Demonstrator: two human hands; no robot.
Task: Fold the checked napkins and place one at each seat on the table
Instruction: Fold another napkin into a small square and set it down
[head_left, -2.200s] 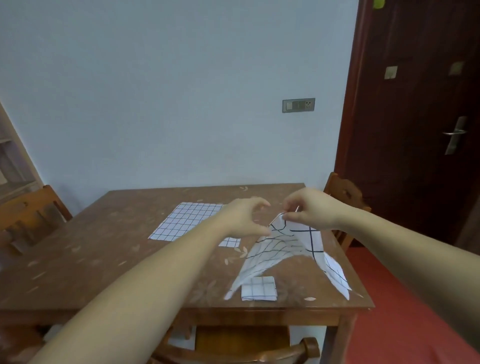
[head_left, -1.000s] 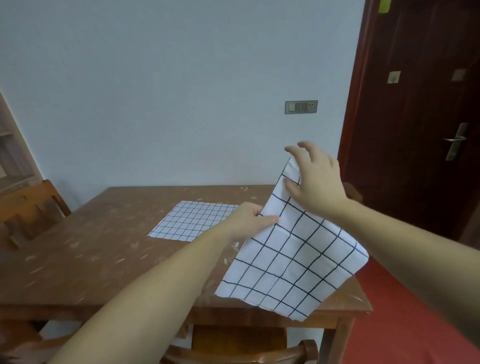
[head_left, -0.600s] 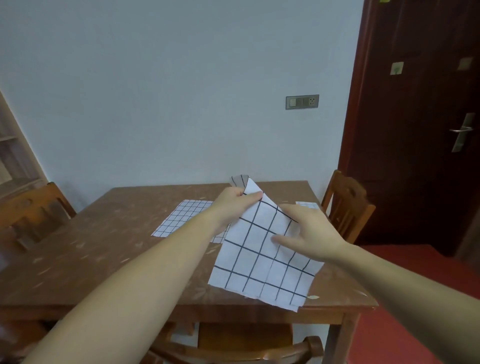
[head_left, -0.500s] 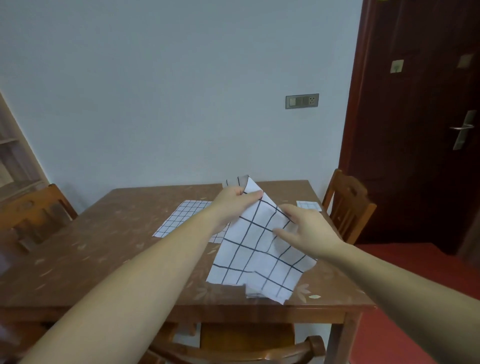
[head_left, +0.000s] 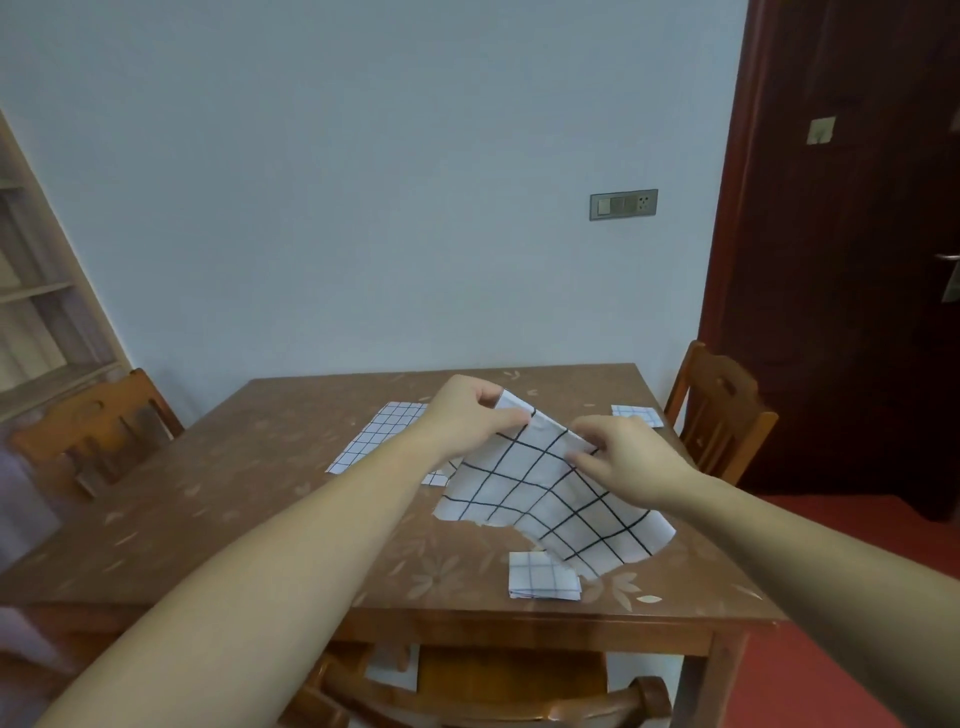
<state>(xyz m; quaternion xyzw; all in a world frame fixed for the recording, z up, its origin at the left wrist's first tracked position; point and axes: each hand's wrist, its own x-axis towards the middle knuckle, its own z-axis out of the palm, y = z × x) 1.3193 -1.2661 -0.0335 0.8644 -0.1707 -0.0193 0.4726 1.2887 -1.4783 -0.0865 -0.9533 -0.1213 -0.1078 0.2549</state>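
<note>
I hold a white napkin with a wide black check (head_left: 550, 499) above the brown table (head_left: 249, 499). My left hand (head_left: 467, 415) pinches its far upper corner, and my right hand (head_left: 628, 462) pinches the top edge to the right of it. The cloth's lower edge sags onto the table. A small folded napkin (head_left: 543, 576) lies near the front edge, partly under the hanging cloth. Another folded napkin (head_left: 636, 414) lies at the right edge by the right chair. A fine-checked napkin (head_left: 376, 434) lies flat behind my left arm.
Wooden chairs stand at the left (head_left: 98, 431), at the right (head_left: 719, 410) and at the near side (head_left: 498, 696) of the table. A dark red door (head_left: 852, 234) and red floor (head_left: 841, 613) are on the right. A shelf (head_left: 36, 312) stands at the far left.
The large-check napkin was lifted off the table, held up spread, then lowered. It has sunk further since half a second ago, and my right hand has moved up to pinch its top edge.
</note>
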